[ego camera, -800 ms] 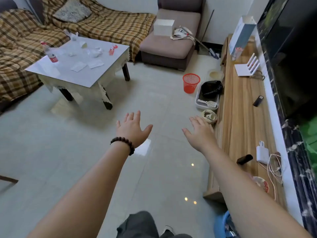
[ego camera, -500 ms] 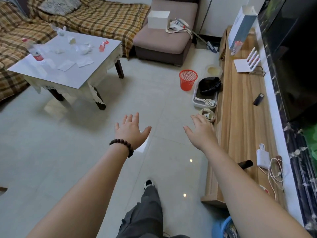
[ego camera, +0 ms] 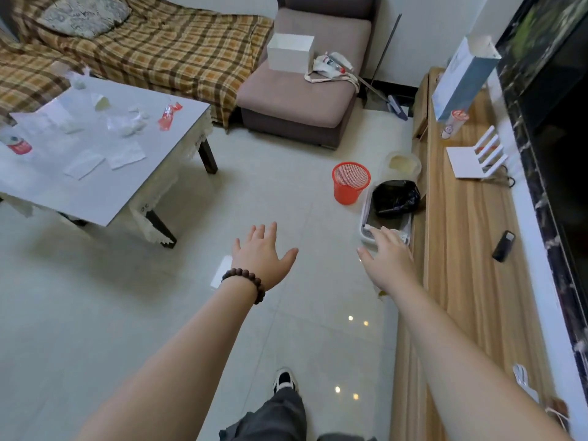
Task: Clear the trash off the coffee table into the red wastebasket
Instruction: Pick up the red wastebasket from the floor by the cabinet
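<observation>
My landmark is one round red mesh plastic wastebasket (ego camera: pixel 350 183), standing upright on the pale tiled floor, just left of a grey tray (ego camera: pixel 364 219) holding a black bag.

Well to the left of the wastebasket stands one low white-topped coffee table (ego camera: pixel 105 198). On it I count two flat white paper napkins (ego camera: pixel 105 159), one crumpled red-and-clear wrapper (ego camera: pixel 168 114), one cluster of crumpled white tissue (ego camera: pixel 133 124), one small pale cup (ego camera: pixel 101 102) and one plastic bottle with a red label (ego camera: pixel 16 144); other pale scraps there are too blurred to count.

Nearer me than the wastebasket, my two bare hands are stretched forward over the floor. My left hand (ego camera: pixel 264 257), with one dark beaded bracelet (ego camera: pixel 246 283) at the wrist, is spread wide, empty, touching nothing. My right hand (ego camera: pixel 386 257) is likewise spread flat and empty, palm down.
</observation>
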Tool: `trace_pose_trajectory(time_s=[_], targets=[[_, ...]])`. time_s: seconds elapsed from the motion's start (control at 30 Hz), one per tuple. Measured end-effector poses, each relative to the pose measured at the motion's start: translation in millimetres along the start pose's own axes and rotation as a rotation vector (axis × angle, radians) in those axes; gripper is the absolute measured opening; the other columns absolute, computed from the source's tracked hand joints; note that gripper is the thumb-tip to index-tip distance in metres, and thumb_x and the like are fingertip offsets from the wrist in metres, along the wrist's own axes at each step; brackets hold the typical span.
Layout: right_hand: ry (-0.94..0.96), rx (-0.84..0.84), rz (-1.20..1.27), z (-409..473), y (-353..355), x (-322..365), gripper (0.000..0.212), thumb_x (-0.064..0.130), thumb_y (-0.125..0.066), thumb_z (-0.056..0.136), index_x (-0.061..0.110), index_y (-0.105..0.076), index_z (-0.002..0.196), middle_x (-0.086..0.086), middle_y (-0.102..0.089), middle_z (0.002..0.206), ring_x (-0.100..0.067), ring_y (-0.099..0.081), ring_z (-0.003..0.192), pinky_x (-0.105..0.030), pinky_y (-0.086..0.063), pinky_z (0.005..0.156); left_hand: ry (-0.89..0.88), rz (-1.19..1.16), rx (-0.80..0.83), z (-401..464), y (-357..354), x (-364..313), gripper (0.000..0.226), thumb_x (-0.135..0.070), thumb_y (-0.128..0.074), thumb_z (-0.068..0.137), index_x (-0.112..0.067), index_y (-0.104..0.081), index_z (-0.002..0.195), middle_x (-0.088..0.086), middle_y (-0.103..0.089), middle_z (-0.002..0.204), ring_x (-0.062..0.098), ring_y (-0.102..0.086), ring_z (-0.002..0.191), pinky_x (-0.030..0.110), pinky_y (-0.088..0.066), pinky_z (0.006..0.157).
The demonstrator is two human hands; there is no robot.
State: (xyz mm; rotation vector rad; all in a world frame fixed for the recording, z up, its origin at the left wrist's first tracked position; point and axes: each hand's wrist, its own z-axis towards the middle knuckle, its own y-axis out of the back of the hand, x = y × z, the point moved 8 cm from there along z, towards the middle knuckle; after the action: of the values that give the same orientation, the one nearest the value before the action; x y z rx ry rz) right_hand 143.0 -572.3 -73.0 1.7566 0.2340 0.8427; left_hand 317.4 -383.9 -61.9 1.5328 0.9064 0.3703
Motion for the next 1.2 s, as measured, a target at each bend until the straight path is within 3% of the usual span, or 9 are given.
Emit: trace_pose_trajectory(time_s=[0.4, 0.7, 1.1, 1.2], targets=[[-0.110, -0.006, 0.061, 216.9, 41.9, -51.7, 0.058, 0.041, -0.047, 0.094, 0.015, -0.033, 0.144, -0.010, -0.025, 0.157, -0.026, -0.014, 0.146, -0.049, -0.017, 0.118, -0.069, 0.037, 0.012, 236.2, 10.7, -81.7, 0.078, -0.063, -0.031, 0.088, -0.020, -0.015, 0.151, 0.004, -0.022, 0.157, 0.020, -0.012, 0.145, 0.047, -0.010, 0.113], [-0.073, 0.021, 0.053, 411.0, 85.4, -111.0, 0.053, 0.039, -0.051, 0.093, 0.012, -0.042, 0.138, -0.010, -0.038, 0.149, -0.028, -0.025, 0.142, -0.050, -0.024, 0.115, -0.007, 0.062, 0.029, 429.0, 10.9, -171.0, 0.075, -0.059, -0.033, 0.089, -0.017, -0.019, 0.149, 0.006, -0.026, 0.154, 0.022, -0.017, 0.143, 0.048, -0.018, 0.111], [-0.129, 0.053, 0.074, 561.7, 96.0, -150.5, 0.039, 0.034, -0.054, 0.092, 0.006, -0.053, 0.120, -0.014, -0.043, 0.144, -0.028, -0.029, 0.139, -0.044, -0.026, 0.110, -0.058, 0.089, 0.104, 589.0, -2.9, -241.9, 0.076, -0.058, -0.035, 0.089, -0.017, -0.018, 0.150, 0.006, -0.026, 0.155, 0.023, -0.015, 0.144, 0.048, -0.015, 0.113], [-0.147, 0.074, 0.073, 599.2, 84.4, -155.6, 0.044, 0.034, -0.053, 0.093, 0.006, -0.050, 0.127, -0.014, -0.041, 0.146, -0.029, -0.028, 0.140, -0.044, -0.026, 0.112, -0.081, 0.097, 0.133, 633.6, -11.0, -247.2, 0.076, -0.059, -0.035, 0.089, -0.017, -0.017, 0.150, 0.007, -0.022, 0.156, 0.024, -0.013, 0.144, 0.049, -0.013, 0.114]])
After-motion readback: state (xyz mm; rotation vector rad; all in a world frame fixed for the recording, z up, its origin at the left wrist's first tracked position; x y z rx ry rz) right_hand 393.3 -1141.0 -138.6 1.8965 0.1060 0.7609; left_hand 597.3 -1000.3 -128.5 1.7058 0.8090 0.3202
